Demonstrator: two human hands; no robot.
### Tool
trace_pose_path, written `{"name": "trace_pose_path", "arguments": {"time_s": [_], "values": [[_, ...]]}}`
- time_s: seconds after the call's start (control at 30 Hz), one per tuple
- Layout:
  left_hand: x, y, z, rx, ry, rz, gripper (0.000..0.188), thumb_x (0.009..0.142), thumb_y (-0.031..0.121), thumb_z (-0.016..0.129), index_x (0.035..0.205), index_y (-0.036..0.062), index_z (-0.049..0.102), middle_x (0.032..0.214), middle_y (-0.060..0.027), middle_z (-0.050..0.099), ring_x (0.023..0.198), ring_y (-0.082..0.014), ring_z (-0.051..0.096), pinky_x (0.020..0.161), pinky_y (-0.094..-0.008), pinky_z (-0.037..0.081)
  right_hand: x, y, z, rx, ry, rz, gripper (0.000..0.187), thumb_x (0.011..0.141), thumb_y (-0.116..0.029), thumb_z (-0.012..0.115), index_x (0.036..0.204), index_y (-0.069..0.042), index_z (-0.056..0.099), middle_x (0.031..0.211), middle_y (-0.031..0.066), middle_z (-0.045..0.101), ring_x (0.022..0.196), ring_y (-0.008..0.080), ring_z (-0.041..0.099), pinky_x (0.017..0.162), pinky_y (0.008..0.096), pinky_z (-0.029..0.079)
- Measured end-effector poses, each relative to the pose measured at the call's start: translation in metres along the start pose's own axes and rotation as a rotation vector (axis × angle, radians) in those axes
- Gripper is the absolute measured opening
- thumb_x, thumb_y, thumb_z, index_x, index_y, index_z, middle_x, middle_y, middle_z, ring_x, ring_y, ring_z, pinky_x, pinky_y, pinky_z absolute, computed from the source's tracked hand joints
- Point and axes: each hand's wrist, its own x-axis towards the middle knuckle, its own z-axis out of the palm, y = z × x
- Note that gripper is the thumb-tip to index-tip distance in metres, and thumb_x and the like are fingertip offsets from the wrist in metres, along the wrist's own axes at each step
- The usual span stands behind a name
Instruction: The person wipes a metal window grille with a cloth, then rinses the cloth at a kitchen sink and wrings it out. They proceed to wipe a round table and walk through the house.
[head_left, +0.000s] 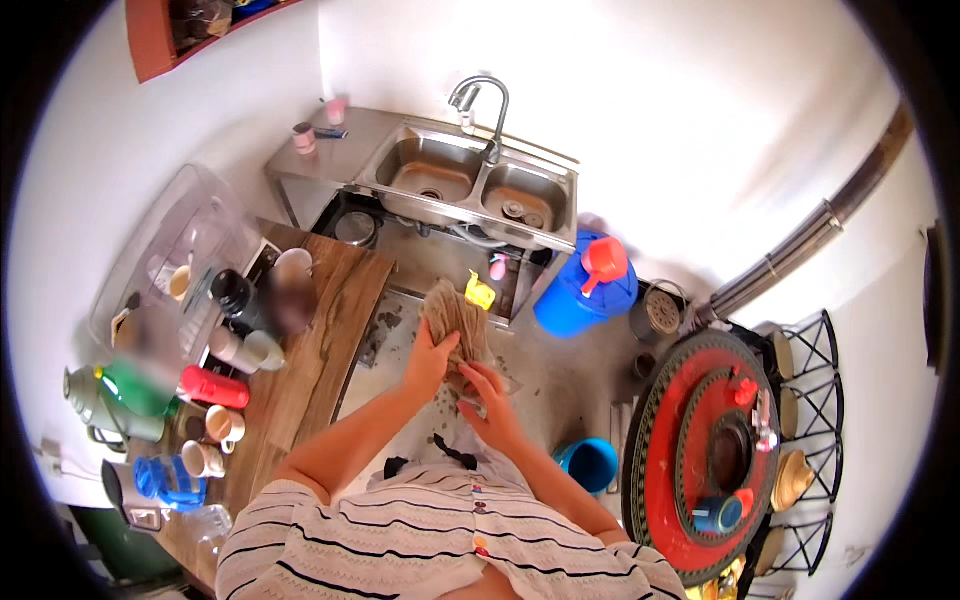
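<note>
A crumpled brown cloth [455,308] is bunched up in front of my body, above the floor. My left hand [434,356] is closed round its left side, the fingers pressed into the folds. Lower and to the right, my right hand [488,402] has its fingers closed on the cloth's lower end. Just past the cloth, a yellow plastic item [480,291] and a small pink bottle [498,266] are at the opening under the sink.
A steel double sink [470,208] with a tap [500,110] stands ahead. On the left, a wooden counter [318,330] bears mugs, flasks and jugs. To the right are a lidded blue bucket [565,305], a turquoise bucket [588,466] and a round red table [660,440].
</note>
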Motion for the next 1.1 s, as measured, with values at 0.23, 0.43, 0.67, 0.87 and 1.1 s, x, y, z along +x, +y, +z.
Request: {"name": "trace_pose_path", "arguments": {"time_s": [0.23, 0.43, 0.67, 0.87, 1.1], "values": [[0.168, 0.087, 0.039, -0.166, 0.212, 0.04, 0.063, 0.093, -0.002, 0.047, 0.15, 0.012, 0.024, 0.14, -0.0093, 0.046, 0.123, -0.0245, 0.052, 0.097, -0.0381, 0.05, 0.204, 0.14, -0.071, 0.233, 0.04, 0.209, 0.043, 0.091, -0.004, 0.061, 0.133, -0.005, 0.051, 0.125, 0.0097, 0.054, 0.1, 0.016, 0.058, 0.08, 0.0299, 0.051], [0.326, 0.145, 0.027, -0.17, 0.249, 0.245, 0.063, 0.09, -0.004, 0.043, 0.149, 0.0073, 0.024, 0.135, -0.0115, 0.047, 0.119, -0.0236, 0.052, 0.097, -0.0354, 0.048, 0.387, 0.259, -0.105, 0.321, 0.142, 0.322, 0.035, 0.098, -0.018, 0.056, 0.13, -0.003, 0.053, 0.104, 0.0063, 0.063, 0.085, 0.0139, 0.061, 0.073, 0.0285, 0.051], [0.546, 0.107, -0.017, 0.048, 0.279, -0.037, 0.062, 0.087, 0.001, 0.046, 0.147, 0.001, 0.031, 0.13, -0.0123, 0.05, 0.113, -0.0228, 0.052, 0.097, -0.0321, 0.043, 0.584, 0.384, -0.091, 0.502, 0.348, 0.595, 0.046, 0.098, -0.03, 0.057, 0.13, 0.0, 0.046, 0.108, 0.014, 0.06, 0.085, 0.0218, 0.066, 0.073, 0.0315, 0.056], [0.675, 0.077, -0.015, -0.123, 0.383, -0.129, 0.058, 0.089, 0.003, 0.048, 0.145, 0.0037, 0.036, 0.13, -0.0114, 0.052, 0.113, -0.0224, 0.053, 0.096, -0.034, 0.044, 0.693, 0.455, -0.096, 1.031, 0.59, 1.105, 0.063, 0.092, -0.046, 0.063, 0.127, 0.001, 0.041, 0.107, 0.0209, 0.053, 0.083, 0.0384, 0.066, 0.075, 0.0418, 0.059], [0.74, 0.064, -0.003, -0.467, 0.39, -0.062, 0.04, 0.097, 0.007, 0.049, 0.137, 0.0069, 0.042, 0.129, -0.0065, 0.054, 0.113, -0.0206, 0.054, 0.095, -0.0366, 0.046, 0.692, 0.49, -0.079, 1.344, 0.746, 1.121, 0.029, 0.098, -0.008, 0.046, 0.116, 0.013, 0.04, 0.106, 0.0239, 0.054, 0.099, 0.0435, 0.062, 0.091, 0.0489, 0.058]]}}
